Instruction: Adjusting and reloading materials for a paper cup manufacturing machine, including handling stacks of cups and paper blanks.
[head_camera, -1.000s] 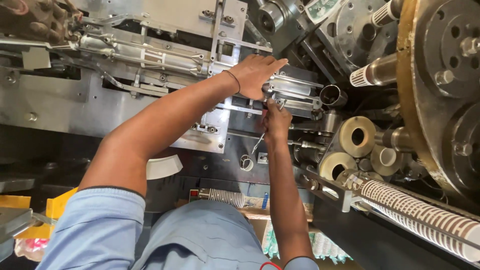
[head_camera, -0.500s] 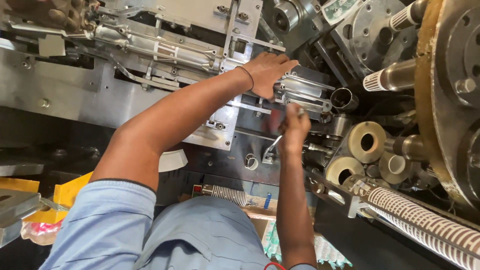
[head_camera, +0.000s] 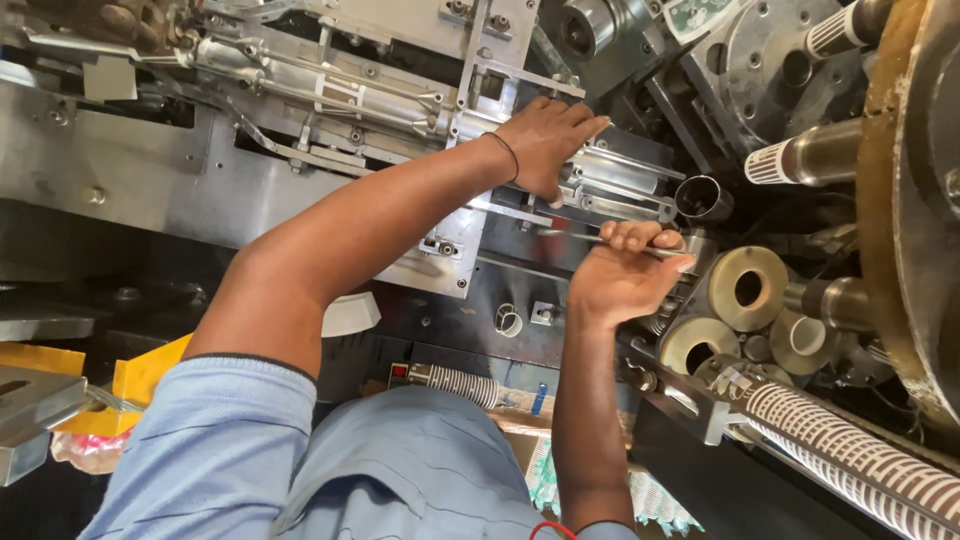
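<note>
Our right hand (head_camera: 622, 275) is clenched around a thin metal tool (head_camera: 600, 240), its tip at the shiny bracket (head_camera: 610, 185) where our left hand (head_camera: 548, 140) presses flat, grasping nothing. The job looks half done (tool still working). Nearby, stacked paper cups (head_camera: 850, 455) lie in a long row.

A long stack of patterned paper cups (head_camera: 860, 460) runs along the lower right. Above it sit 2 cream rollers (head_camera: 745, 288), beside a large brass-coloured wheel (head_camera: 905, 200). A yellow block (head_camera: 140, 375) lies at the lower left, near a white cup (head_camera: 350, 315).
</note>
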